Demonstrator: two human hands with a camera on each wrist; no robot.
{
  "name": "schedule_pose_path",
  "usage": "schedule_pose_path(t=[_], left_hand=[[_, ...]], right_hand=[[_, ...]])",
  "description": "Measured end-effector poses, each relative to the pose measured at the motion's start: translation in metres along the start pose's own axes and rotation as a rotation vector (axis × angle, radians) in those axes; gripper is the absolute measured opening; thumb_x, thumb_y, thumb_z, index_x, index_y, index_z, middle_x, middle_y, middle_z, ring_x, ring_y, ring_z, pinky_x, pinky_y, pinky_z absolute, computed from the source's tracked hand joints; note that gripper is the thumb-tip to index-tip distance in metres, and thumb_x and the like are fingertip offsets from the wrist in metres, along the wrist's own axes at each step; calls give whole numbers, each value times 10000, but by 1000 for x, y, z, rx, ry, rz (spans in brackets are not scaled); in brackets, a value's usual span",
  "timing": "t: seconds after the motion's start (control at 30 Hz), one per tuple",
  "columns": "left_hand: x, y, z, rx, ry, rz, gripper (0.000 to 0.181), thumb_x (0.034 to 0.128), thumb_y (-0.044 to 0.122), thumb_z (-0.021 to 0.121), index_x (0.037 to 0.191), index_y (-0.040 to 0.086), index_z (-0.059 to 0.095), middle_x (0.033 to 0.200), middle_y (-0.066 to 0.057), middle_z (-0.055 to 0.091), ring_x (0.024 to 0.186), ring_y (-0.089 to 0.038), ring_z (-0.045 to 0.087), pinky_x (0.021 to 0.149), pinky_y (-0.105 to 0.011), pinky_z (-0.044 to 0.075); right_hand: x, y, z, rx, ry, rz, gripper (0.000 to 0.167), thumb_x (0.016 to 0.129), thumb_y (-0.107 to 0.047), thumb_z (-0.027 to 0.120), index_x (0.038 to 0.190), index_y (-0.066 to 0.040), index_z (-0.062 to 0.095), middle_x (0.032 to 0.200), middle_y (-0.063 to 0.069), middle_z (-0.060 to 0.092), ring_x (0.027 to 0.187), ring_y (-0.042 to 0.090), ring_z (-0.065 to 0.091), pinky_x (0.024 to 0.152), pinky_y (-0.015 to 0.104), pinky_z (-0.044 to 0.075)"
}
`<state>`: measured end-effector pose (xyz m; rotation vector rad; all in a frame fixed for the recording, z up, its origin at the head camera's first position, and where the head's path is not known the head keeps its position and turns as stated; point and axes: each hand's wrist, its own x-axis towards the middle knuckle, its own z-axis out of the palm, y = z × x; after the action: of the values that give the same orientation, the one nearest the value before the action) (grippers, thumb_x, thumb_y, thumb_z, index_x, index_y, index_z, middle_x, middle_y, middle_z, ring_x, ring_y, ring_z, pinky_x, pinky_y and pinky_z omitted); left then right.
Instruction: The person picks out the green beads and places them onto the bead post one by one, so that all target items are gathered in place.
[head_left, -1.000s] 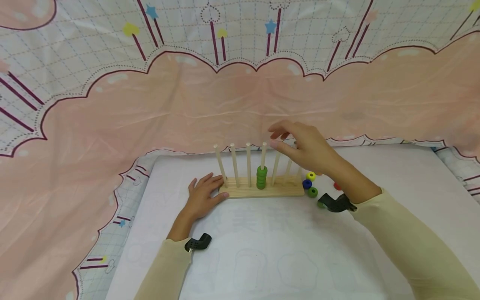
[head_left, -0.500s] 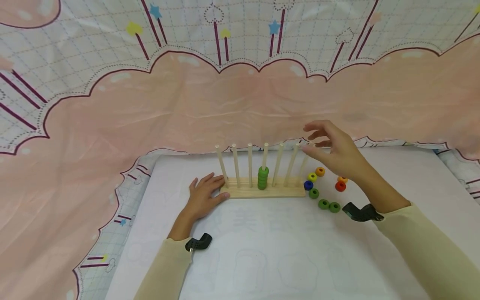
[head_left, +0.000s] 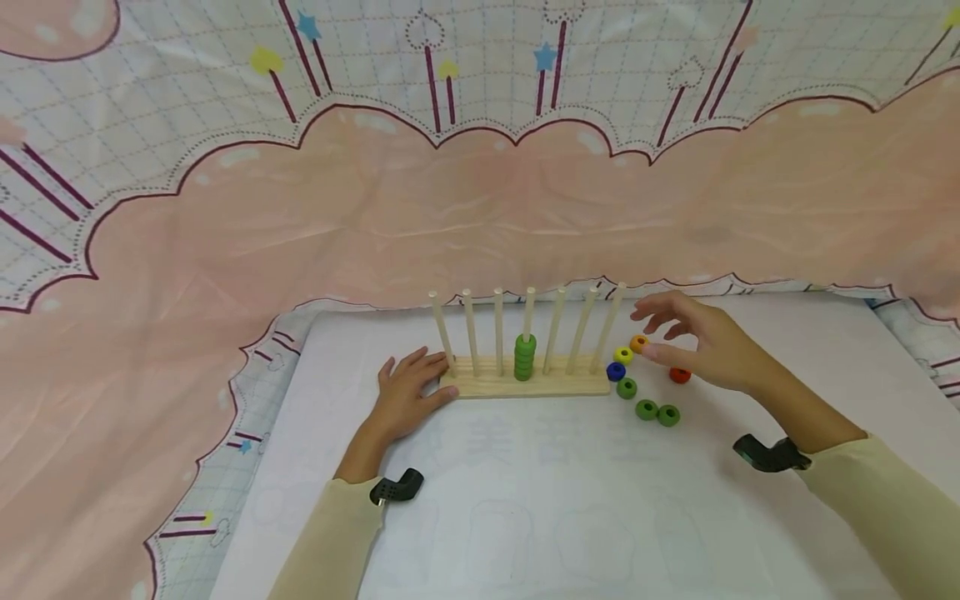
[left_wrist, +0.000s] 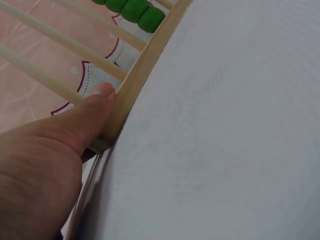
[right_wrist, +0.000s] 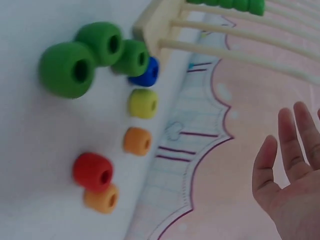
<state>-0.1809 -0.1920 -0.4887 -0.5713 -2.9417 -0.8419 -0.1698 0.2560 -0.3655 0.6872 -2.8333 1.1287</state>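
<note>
A wooden peg rack (head_left: 480,384) with several upright pegs stands on the table. Green beads (head_left: 524,358) are stacked on its middle peg; the other pegs are bare. My left hand (head_left: 405,393) holds the rack's left end, the thumb (left_wrist: 95,107) lying against the base in the left wrist view. Its other fingers are hidden there. Above the loose beads at the right, my right hand (head_left: 708,343) hovers with spread, slightly bent fingers and nothing in them. Nearest to it are an orange bead (head_left: 638,343) and a red bead (head_left: 679,376), partly covered in the head view.
By the rack's right end lie a yellow bead (head_left: 623,356), a blue bead (head_left: 616,372) and three loose green beads (right_wrist: 68,70). A second orange bead (right_wrist: 101,198) touches the red one in the right wrist view. Patterned cloth (head_left: 480,208) hangs behind the white table (head_left: 525,500).
My right hand has moved right and down, from over the rack's pegs to over the loose beads, uncovering the pegs and green beads. The left hand has stayed on the rack.
</note>
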Motion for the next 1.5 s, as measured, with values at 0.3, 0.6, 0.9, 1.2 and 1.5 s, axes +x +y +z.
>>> schedule_pose_path(t=[0.3, 0.6, 0.9, 1.2, 1.5], left_hand=[[0, 0, 0, 4, -6, -2, 588, 956, 455, 687, 1450, 149, 594, 1548, -36, 529, 1535, -329, 310, 1189, -689, 35], [-1, 0, 0, 10, -12, -5, 588, 962, 460, 677, 1457, 155, 587, 1554, -34, 522, 1538, -327, 306, 1191, -689, 36], [0, -1, 0, 6, -1, -6, 582, 960, 460, 680, 1444, 147, 600, 1549, -32, 528, 1535, -323, 312, 1191, -684, 35], [0, 1, 1, 8, -11, -4, 586, 962, 470, 673, 1443, 143, 600, 1550, -38, 526, 1535, -330, 310, 1188, -689, 38], [0, 0, 0, 12, -16, -10, 585, 964, 467, 671, 1445, 142, 598, 1551, -45, 525, 1537, -332, 305, 1188, -693, 38]], right_hand=[[-23, 33, 1, -43, -110, -57, 398, 926, -194, 769, 1301, -187, 634, 1188, 6, 717, 953, 68, 647, 870, 246, 562], [-40, 53, 6, 0, -272, 8, 393, 925, -291, 773, 1280, -165, 663, 1146, -18, 721, 918, 58, 616, 818, 255, 549], [-45, 75, 12, 98, -395, 55, 360, 897, -291, 801, 1214, -158, 695, 1154, 10, 726, 845, 100, 618, 787, 229, 544], [-46, 84, 16, 79, -447, 106, 432, 821, -342, 861, 1190, -184, 703, 1089, -37, 714, 833, 140, 580, 730, 203, 496], [-43, 87, 20, 46, -445, 85, 372, 815, -310, 867, 1148, -230, 723, 957, -72, 661, 841, 132, 557, 705, 206, 472]])
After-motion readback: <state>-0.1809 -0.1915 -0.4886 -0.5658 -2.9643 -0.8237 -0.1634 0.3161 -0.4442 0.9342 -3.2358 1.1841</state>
